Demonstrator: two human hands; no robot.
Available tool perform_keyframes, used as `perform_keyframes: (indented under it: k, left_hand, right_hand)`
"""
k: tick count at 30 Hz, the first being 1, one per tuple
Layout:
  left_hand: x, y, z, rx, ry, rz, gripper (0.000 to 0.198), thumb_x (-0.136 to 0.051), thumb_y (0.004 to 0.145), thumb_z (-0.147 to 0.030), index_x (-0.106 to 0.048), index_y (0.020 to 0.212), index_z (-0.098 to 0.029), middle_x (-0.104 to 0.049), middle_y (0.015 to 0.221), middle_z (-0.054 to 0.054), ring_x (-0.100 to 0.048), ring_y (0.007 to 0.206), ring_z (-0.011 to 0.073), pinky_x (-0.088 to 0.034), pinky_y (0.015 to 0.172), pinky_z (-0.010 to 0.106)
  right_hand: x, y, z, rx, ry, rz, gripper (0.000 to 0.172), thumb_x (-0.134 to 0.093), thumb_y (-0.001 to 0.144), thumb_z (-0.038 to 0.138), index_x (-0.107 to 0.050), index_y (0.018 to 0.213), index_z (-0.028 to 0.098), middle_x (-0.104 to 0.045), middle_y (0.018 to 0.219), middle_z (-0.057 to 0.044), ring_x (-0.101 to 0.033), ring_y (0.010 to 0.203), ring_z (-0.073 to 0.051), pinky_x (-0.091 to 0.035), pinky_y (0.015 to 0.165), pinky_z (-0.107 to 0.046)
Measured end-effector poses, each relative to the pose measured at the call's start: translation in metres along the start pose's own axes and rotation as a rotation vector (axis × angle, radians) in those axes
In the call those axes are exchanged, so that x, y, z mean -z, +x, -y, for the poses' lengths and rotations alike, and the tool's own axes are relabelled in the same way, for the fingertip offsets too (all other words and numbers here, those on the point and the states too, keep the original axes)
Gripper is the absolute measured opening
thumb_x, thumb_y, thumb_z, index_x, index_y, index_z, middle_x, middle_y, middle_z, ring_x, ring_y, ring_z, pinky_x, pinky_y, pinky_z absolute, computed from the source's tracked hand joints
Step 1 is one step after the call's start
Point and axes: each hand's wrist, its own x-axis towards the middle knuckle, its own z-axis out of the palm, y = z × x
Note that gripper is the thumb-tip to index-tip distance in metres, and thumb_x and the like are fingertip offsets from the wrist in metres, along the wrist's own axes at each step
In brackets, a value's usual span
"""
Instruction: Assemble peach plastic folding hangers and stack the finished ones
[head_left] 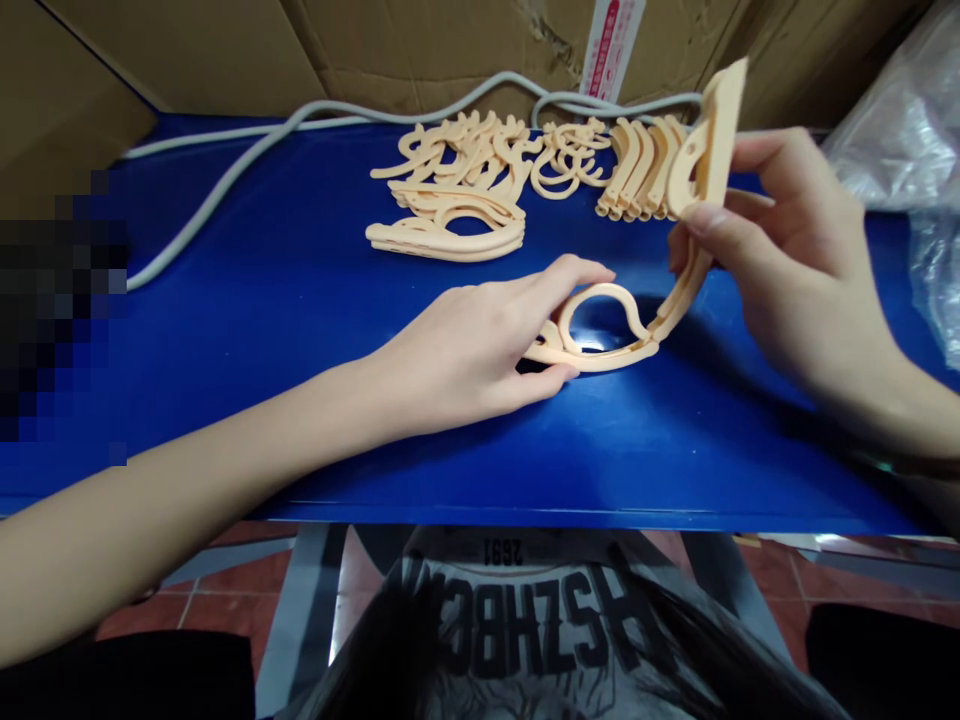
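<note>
Cream jointed piece (611, 362): pinching lower end w/ L hand (480, 335), prob. for steadying; gripping raised end w/ R hand (802, 225), prob. for controlling bend. Spanning gap btwn both.

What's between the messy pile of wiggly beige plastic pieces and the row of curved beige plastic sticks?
A small heap of beige plastic rings and hooks, in the head view.

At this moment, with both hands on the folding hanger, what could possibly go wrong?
The folding hanger bends upward at its joint; too much force there might strain or crack it. The left fingers are close to the curved hook and could get pinched if the hanger folds. The right fingers grip the raised end; a slip might let it drop.
</note>
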Motion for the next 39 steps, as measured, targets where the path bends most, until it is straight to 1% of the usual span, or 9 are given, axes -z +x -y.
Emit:
perform_keyframes:
  k: [9,17,23,26,29,32,34,37,39]
  left_hand:
    - [-0.001,-0.002,0.005,-0.039,0.090,-0.034,0.048,-0.067,0.111,-0.033,-0.062,0.158,-0.025,-0.082,0.141,0.006,-0.084,0.123,0.0280,-0.068,0.096,0.036]
    - [-0.006,0.000,0.012,-0.182,0.048,-0.161,0.035,-0.070,0.107,-0.019,-0.060,0.141,-0.022,-0.073,0.136,0.010,-0.078,0.123,0.0256,-0.067,0.096,0.036]
    - [-0.003,0.002,0.010,-0.199,0.094,-0.185,0.043,-0.068,0.110,-0.020,-0.054,0.149,-0.029,-0.066,0.152,0.011,-0.071,0.140,0.0284,-0.066,0.109,0.040]
    - [0.001,0.005,0.006,-0.149,0.160,-0.185,0.047,-0.071,0.111,-0.026,-0.054,0.154,-0.031,-0.065,0.155,0.012,-0.068,0.148,0.0332,-0.062,0.119,0.049]
    - [0.007,0.007,0.002,-0.050,0.216,-0.238,0.050,-0.079,0.108,-0.033,-0.057,0.153,-0.032,-0.065,0.158,0.014,-0.063,0.153,0.0363,-0.055,0.127,0.056]
    - [0.013,0.008,-0.001,0.057,0.234,-0.354,0.051,-0.082,0.107,-0.038,-0.057,0.151,-0.030,-0.066,0.157,0.014,-0.068,0.142,0.0338,-0.062,0.113,0.052]
    - [0.015,0.007,-0.001,0.118,0.224,-0.392,0.043,-0.082,0.107,-0.040,-0.061,0.142,-0.028,-0.072,0.142,0.012,-0.075,0.121,0.0293,-0.065,0.099,0.046]
    - [0.014,0.004,-0.001,0.142,0.231,-0.304,0.017,-0.071,0.112,-0.041,-0.067,0.108,-0.025,-0.074,0.094,0.002,-0.072,0.083,0.0204,-0.060,0.080,0.039]
    - [0.012,0.003,-0.002,0.100,0.248,-0.215,0.032,-0.061,0.115,-0.040,-0.064,0.088,-0.024,-0.065,0.074,-0.001,-0.066,0.070,0.0180,-0.054,0.073,0.037]
  right_hand:
    - [0.007,-0.013,-0.006,0.099,-0.392,0.163,0.037,-0.072,0.112,0.059,-0.074,0.133,0.029,-0.074,0.098,0.000,-0.067,0.085,-0.016,-0.057,0.076,-0.034]
    - [0.006,-0.017,0.001,0.169,-0.521,0.197,0.039,-0.065,0.115,0.058,-0.075,0.136,0.027,-0.078,0.094,-0.002,-0.069,0.077,-0.017,-0.056,0.072,-0.037]
    - [0.004,-0.014,0.005,0.082,-0.427,0.266,0.042,-0.070,0.110,0.068,-0.077,0.116,0.027,-0.067,0.076,0.002,-0.059,0.065,-0.017,-0.046,0.063,-0.036]
    - [0.002,-0.012,0.009,-0.016,-0.228,0.333,0.049,-0.074,0.104,0.074,-0.071,0.092,0.026,-0.068,0.073,0.002,-0.059,0.063,-0.016,-0.045,0.055,-0.034]
    - [-0.002,-0.012,0.015,-0.149,-0.025,0.360,0.046,-0.082,0.100,0.070,-0.072,0.089,0.027,-0.070,0.072,0.002,-0.059,0.059,-0.015,-0.046,0.051,-0.031]
    - [-0.006,-0.014,0.019,-0.227,0.050,0.295,0.036,-0.088,0.098,0.060,-0.075,0.090,0.027,-0.073,0.076,0.002,-0.067,0.065,-0.015,-0.056,0.056,-0.028]
    - [-0.008,-0.016,0.019,-0.269,0.136,0.269,0.034,-0.092,0.096,0.056,-0.076,0.094,0.027,-0.076,0.078,0.004,-0.071,0.067,-0.015,-0.062,0.059,-0.027]
    - [-0.010,-0.016,0.015,-0.297,0.230,0.271,0.036,-0.097,0.091,0.055,-0.077,0.098,0.026,-0.078,0.079,0.006,-0.072,0.063,-0.014,-0.062,0.057,-0.026]
    - [-0.010,-0.015,0.012,-0.268,0.227,0.251,0.039,-0.100,0.088,0.055,-0.077,0.100,0.026,-0.078,0.081,0.006,-0.073,0.065,-0.013,-0.061,0.056,-0.025]
